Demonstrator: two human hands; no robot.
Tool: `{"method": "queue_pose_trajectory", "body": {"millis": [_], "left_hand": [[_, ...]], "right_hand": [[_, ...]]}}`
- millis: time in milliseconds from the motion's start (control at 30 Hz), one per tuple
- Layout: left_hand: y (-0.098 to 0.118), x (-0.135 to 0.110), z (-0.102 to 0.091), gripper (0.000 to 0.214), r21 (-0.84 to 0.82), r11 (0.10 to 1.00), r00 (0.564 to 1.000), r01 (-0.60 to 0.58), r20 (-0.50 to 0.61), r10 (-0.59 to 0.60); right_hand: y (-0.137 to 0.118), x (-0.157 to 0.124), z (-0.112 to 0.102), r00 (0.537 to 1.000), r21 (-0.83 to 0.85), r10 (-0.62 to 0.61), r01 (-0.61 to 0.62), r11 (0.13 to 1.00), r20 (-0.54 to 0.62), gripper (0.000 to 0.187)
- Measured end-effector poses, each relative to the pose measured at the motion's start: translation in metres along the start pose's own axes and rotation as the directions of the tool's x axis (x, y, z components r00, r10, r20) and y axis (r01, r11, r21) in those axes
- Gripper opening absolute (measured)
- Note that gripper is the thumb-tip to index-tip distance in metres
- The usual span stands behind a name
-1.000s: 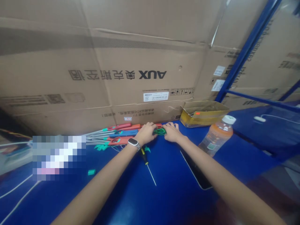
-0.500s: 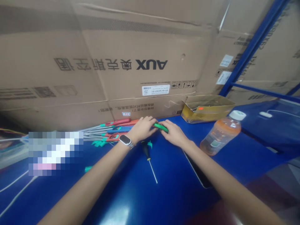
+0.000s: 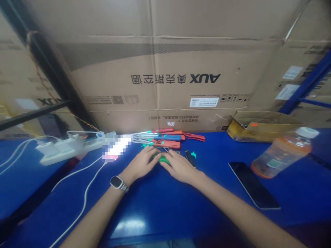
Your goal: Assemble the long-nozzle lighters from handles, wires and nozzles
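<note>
My left hand (image 3: 142,161), a watch on its wrist, and my right hand (image 3: 178,166) meet low over the blue table. Both are closed on a green plastic handle piece (image 3: 163,158), mostly covered by my fingers. Just behind them lie several long-necked lighters with metal tubes: a blue one (image 3: 169,137), an orange-red one (image 3: 170,144) and a dark red one (image 3: 162,131) among them. Small teal parts show beside my left fingers. Right of my right hand rests a screwdriver (image 3: 190,158) with a black and yellow handle, its shaft hidden behind my hand; a teal piece (image 3: 193,155) touches it.
To the right are a phone (image 3: 253,186), a tilted-looking bottle of orange drink (image 3: 281,153) and an open yellow cardboard box (image 3: 263,127). A white power strip (image 3: 82,148) with plugs and cables stands left, near a pixelated bright patch. Large cardboard (image 3: 176,55) walls the back.
The view has turned left, bringing the power strip into sight. My hands, still on the green handle piece, have come nearer and left of the screwdriver.
</note>
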State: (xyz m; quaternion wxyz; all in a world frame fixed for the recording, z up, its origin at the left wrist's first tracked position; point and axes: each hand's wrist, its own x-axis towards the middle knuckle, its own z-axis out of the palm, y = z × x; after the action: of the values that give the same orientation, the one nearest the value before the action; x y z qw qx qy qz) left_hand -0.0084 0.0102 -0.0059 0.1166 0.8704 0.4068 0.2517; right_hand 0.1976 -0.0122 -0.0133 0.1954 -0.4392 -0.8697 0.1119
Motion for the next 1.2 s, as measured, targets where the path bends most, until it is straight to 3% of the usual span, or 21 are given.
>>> {"method": "queue_pose_trajectory", "body": {"millis": [167, 367, 633, 800, 867, 1067, 1200], "left_hand": [[-0.009, -0.006, 0.002, 0.024, 0.013, 1.000, 1.000, 0.015, -0.003, -0.015], [-0.011, -0.012, -0.003, 0.042, -0.034, 0.999, 0.999, 0.042, 0.007, -0.042], [-0.021, -0.005, -0.011, 0.017, -0.089, 0.995, 0.999, -0.046, 0.020, 0.048], [-0.021, -0.004, -0.012, 0.018, -0.012, 0.999, 0.998, -0.051, -0.045, 0.050], [-0.022, -0.004, -0.011, 0.015, 0.027, 0.998, 0.997, -0.063, -0.036, 0.064], [-0.017, -0.005, -0.015, 0.016, 0.109, 0.994, 0.999, -0.032, -0.030, 0.035], [-0.015, -0.007, -0.018, 0.015, 0.024, 1.000, 0.996, -0.017, -0.087, 0.019]], "right_hand": [[0.007, 0.009, 0.015, 0.996, 0.158, 0.053, -0.042, 0.987, -0.067, 0.038], [0.014, 0.017, 0.004, 0.986, 0.348, 0.149, -0.113, 0.931, -0.078, 0.029], [0.024, 0.022, -0.005, 0.998, 0.336, -0.005, 0.024, 0.941, -0.058, 0.023], [0.027, 0.014, -0.002, 0.997, 0.434, 0.044, -0.010, 0.901, -0.067, 0.027], [0.026, 0.011, -0.001, 0.996, 0.399, 0.047, -0.014, 0.917, -0.073, 0.026], [0.016, 0.008, -0.002, 0.994, 0.052, -0.070, 0.075, 0.996, -0.083, 0.035], [0.011, 0.005, -0.006, 0.993, 0.024, -0.082, 0.084, 0.996, -0.087, 0.031]]}}
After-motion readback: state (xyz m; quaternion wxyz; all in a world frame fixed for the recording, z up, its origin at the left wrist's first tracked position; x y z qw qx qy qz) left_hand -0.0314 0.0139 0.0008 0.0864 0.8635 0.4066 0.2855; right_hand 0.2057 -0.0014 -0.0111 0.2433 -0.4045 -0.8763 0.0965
